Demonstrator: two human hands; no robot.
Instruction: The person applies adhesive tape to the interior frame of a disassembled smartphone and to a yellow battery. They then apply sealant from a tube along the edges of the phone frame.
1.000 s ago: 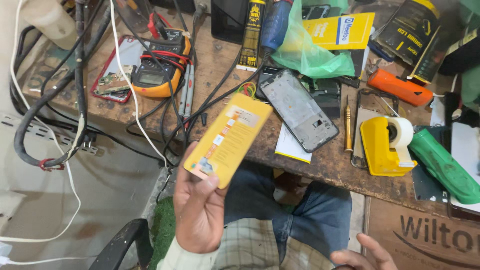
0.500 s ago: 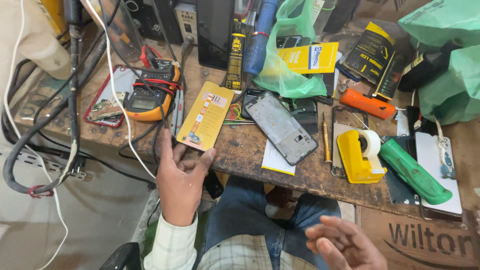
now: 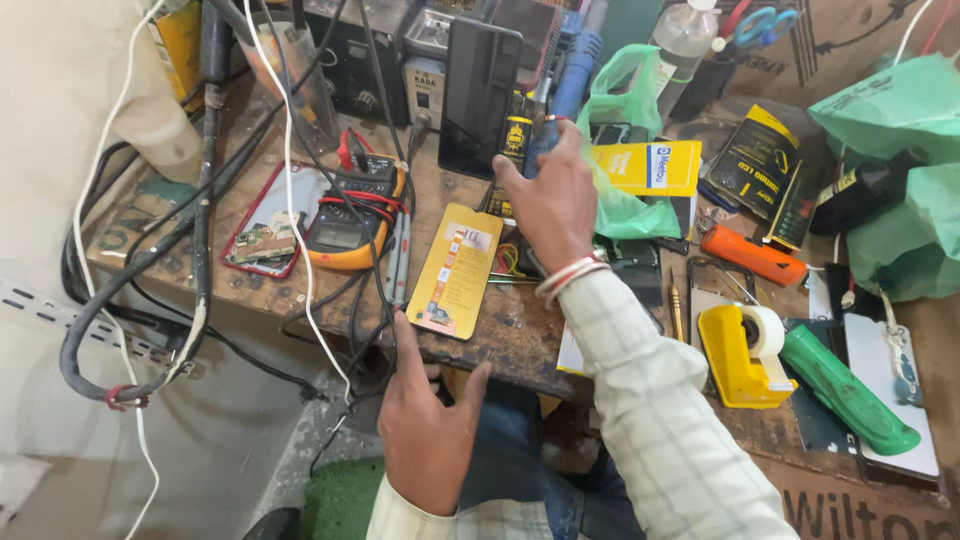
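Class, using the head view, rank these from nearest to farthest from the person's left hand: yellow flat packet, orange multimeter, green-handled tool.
1. Yellow flat packet, just above the left hand.
2. Orange multimeter, farther up-left.
3. Green-handled tool, far right.

The right hand (image 3: 548, 205) covers the lower part of the glue tube (image 3: 515, 140), and its sleeve hides the middle of the workbench (image 3: 520, 335) (a phone frame lay under this area; it cannot be made out). Whether the fingers close on the tube cannot be told. The left hand (image 3: 425, 430) is below the front edge of the bench; its palm faces away. The green bag (image 3: 890, 110) is cut off at the right picture edge.
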